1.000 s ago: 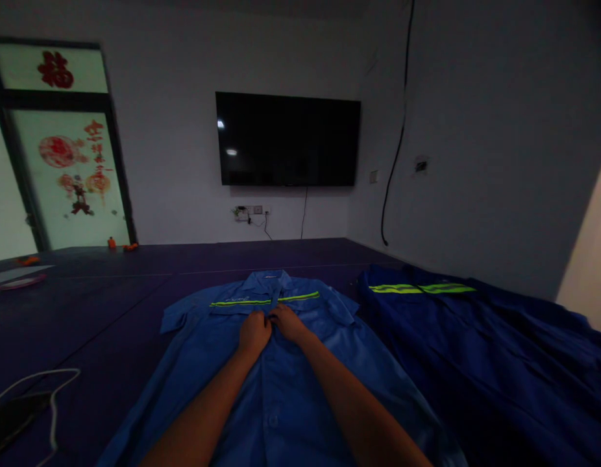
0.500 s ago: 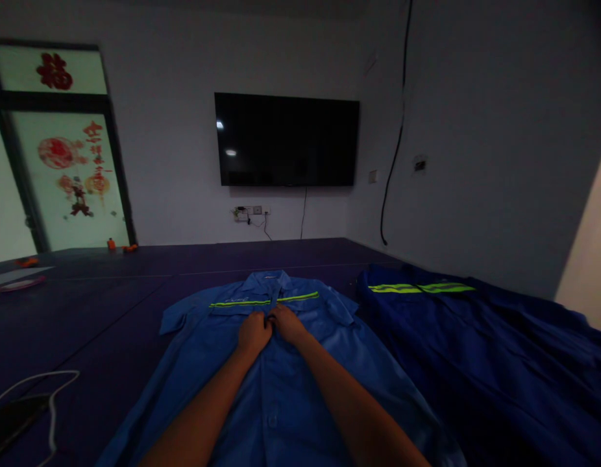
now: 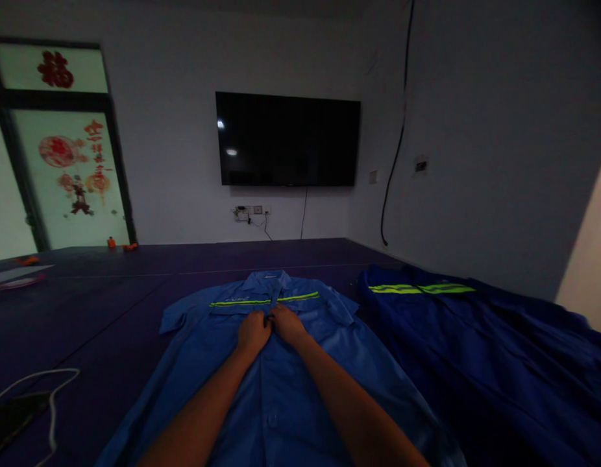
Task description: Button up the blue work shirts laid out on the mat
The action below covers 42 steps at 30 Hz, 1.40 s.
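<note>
A blue short-sleeved work shirt (image 3: 300, 376) lies front up before me, its collar pointing away and a yellow-green stripe crossing the chest. At the front placket, just below that stripe, my left hand (image 3: 253, 331) has its fingers curled in on the cloth. Close against it on the right, my right hand (image 3: 287, 324) pinches the placket edge. Both hands are closed, with the fingertips nearly touching. Whatever small part of the placket sits between the fingers is hidden by them. Lower on the placket a button area (image 3: 272, 419) shows dimly.
A darker blue garment (image 3: 456, 350) with a yellow-green stripe lies to the right. On the left are a dark phone-like object (image 3: 18, 418) and a white cable (image 3: 52, 415). The purple surface (image 3: 110, 311) reaches the wall, where a television (image 3: 288, 139) hangs.
Almost nothing differs. Both hands stay at the same spot on the placket, and the view has shifted very slightly.
</note>
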Each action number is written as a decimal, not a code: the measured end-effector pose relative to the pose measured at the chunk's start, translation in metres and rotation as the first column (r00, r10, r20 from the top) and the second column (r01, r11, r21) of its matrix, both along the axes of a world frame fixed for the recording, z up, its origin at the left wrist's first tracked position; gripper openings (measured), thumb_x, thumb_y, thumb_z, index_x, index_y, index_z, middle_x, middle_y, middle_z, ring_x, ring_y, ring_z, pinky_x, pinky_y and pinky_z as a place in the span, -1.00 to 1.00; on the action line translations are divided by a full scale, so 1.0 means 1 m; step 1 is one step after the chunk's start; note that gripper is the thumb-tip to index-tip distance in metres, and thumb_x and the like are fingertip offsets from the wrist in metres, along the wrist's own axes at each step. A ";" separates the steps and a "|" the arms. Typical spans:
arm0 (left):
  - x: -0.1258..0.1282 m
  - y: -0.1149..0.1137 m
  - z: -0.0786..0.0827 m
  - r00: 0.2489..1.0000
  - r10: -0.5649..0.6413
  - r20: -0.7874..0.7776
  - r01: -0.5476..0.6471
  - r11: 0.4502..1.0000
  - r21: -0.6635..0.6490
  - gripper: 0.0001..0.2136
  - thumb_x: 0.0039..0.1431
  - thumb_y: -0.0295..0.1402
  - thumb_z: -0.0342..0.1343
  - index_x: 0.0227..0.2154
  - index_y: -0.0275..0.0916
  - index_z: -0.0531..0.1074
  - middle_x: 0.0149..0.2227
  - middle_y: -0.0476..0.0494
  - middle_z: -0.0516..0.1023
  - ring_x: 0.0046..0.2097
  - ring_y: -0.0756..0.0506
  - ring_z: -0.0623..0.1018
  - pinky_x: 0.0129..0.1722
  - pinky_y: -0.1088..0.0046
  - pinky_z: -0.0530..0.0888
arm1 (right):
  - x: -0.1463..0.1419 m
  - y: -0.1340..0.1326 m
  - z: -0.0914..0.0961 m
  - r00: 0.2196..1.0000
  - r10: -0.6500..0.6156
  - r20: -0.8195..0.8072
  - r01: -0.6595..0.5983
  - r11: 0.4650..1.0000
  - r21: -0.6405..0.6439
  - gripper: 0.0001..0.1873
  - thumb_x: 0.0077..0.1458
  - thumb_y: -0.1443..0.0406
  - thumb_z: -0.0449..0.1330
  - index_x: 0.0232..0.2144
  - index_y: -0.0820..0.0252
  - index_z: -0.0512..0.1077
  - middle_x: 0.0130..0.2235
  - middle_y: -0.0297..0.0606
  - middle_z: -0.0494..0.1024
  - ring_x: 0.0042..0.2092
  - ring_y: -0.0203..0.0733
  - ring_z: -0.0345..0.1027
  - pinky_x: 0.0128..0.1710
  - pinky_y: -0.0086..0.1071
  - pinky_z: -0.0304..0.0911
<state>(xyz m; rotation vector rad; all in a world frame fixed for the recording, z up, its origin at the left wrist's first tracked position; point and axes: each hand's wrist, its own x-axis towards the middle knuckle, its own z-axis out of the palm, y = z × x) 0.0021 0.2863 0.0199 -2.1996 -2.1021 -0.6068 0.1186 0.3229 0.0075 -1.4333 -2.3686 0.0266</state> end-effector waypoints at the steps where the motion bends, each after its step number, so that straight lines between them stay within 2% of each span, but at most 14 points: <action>1: 0.000 0.000 0.000 1.000 0.001 0.000 -0.001 1.000 0.000 -0.75 0.14 -0.29 -0.11 -0.30 -0.31 0.42 -0.25 -0.25 0.51 -0.17 -0.12 0.49 -0.28 0.46 0.33 | 0.000 -0.001 0.001 1.000 -0.006 0.005 0.006 1.000 -0.002 -0.72 0.16 0.32 -0.09 -0.19 0.21 0.38 -0.11 -0.12 0.41 -0.07 -0.15 0.29 -0.11 -0.35 0.16; 15: -0.001 0.000 0.001 1.000 -0.004 -0.002 0.004 1.000 -0.010 -0.76 0.14 -0.30 -0.10 -0.29 -0.31 0.41 -0.25 -0.24 0.51 -0.17 -0.12 0.49 -0.28 0.47 0.32 | -0.002 -0.008 0.005 0.998 -0.047 0.034 0.046 0.999 0.026 -0.73 0.15 0.34 -0.08 -0.20 0.24 0.39 -0.11 -0.11 0.42 -0.09 -0.14 0.31 -0.16 -0.37 0.18; 42: 0.000 -0.003 0.005 0.999 -0.023 -0.029 0.022 0.999 -0.025 -0.73 0.16 -0.29 -0.14 -0.29 -0.30 0.42 -0.26 -0.25 0.52 -0.18 -0.13 0.49 -0.27 0.44 0.33 | -0.004 -0.005 0.005 0.997 -0.067 0.033 0.066 0.998 0.016 -0.72 0.15 0.35 -0.08 -0.19 0.27 0.39 -0.09 -0.05 0.42 -0.07 -0.11 0.31 -0.12 -0.35 0.18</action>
